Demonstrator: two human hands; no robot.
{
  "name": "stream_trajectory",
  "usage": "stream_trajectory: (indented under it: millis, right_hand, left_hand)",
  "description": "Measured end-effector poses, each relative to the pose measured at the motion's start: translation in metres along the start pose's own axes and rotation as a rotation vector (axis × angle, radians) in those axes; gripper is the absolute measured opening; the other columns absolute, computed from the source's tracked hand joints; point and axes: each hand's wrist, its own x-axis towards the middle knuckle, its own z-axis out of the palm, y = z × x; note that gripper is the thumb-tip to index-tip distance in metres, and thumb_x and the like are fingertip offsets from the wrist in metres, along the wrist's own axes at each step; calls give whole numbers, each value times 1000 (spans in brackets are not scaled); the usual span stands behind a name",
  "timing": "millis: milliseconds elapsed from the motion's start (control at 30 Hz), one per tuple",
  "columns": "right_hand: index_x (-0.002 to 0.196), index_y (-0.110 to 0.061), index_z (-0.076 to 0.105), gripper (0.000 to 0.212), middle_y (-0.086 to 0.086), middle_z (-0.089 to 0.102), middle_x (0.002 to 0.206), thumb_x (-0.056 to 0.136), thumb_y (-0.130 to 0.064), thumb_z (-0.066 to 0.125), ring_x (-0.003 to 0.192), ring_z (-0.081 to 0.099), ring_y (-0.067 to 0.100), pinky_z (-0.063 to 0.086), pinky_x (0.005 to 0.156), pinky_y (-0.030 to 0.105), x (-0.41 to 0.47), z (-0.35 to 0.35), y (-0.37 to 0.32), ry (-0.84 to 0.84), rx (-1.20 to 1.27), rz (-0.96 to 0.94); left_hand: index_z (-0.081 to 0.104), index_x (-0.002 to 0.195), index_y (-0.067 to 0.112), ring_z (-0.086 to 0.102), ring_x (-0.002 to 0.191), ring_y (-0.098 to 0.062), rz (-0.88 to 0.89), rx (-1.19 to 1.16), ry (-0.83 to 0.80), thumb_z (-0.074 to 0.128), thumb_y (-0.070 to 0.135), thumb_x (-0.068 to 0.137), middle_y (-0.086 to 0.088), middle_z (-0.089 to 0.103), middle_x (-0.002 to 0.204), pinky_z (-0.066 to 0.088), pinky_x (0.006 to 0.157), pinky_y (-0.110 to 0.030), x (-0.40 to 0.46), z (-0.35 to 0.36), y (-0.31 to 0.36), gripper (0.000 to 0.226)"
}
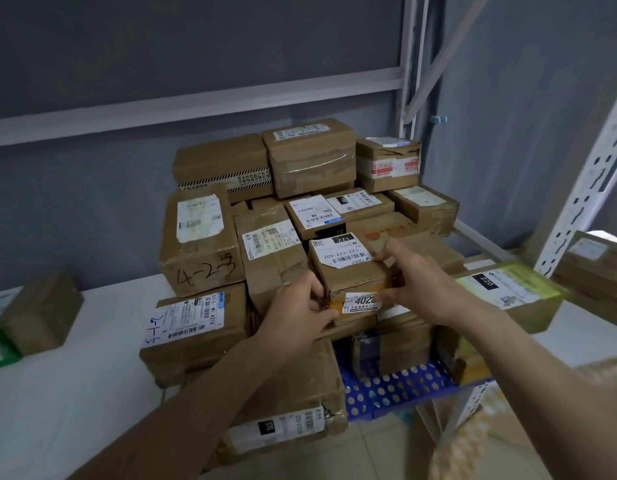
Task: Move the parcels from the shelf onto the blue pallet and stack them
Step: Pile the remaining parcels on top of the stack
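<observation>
**Both hands on small parcel atop the stack**

We see the left hand [302,306] and right hand [416,284] clamping one small parcel [348,268] from either side, near centre frame. Left fingers [314,289] curl round its near-left corner; right fingers [390,252] wrap its right edge, thumb on the front face. Its white label reads 122-122-C07. Can't tell if it rests on the box below or is lifted clear.

The parcel sits at the front of the stack of parcels [300,174], which fills frame centre up toward 12 o'clock. At 9 o'clock of the held parcel, a taller box marked 4-23 [199,244]. Under the stack at 5 o'clock, the blue pallet [404,389], perforated edge showing.

White shelf upright [584,181] at 3 o'clock, with a box labelled 220 [508,289] just beside it. At 9 o'clock a lone brown box [40,313] on a white surface [92,358].
</observation>
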Motion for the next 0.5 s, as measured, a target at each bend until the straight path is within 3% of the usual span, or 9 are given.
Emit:
stream_trajectory:
  millis: [300, 400, 500]
  right_hand:
    - [114, -31, 43, 45, 1, 59, 106, 82, -20, 72, 92, 58, 17, 51, 81, 32, 11, 2, -3, -5, -18, 5]
    - [117, -29, 43, 46, 2, 58, 108, 83, -17, 72, 94, 57, 18, 46, 77, 29, 15, 5, -5, -32, -6, 10]
    - [119, -27, 43, 49, 1, 54, 109, 82, -15, 72, 96, 54, 18, 43, 78, 29, 17, 8, -3, -75, -8, 40]
  left_hand:
    - [44, 90, 25, 65, 81, -10, -55, 137, 19, 73, 24, 82, 5, 65, 98, 56, 78, -33, 16, -1, -2, 30]
    - [40, 118, 23, 64, 89, -10, -63, 137, 20, 73, 24, 83, 3, 61, 115, 55, 85, -34, 16, 2, -5, 48]
    - [16, 147, 33, 62, 104, -18, -82, 149, -1, 74, 26, 82, 0, 54, 129, 52, 94, -41, 16, 2, -7, 87]
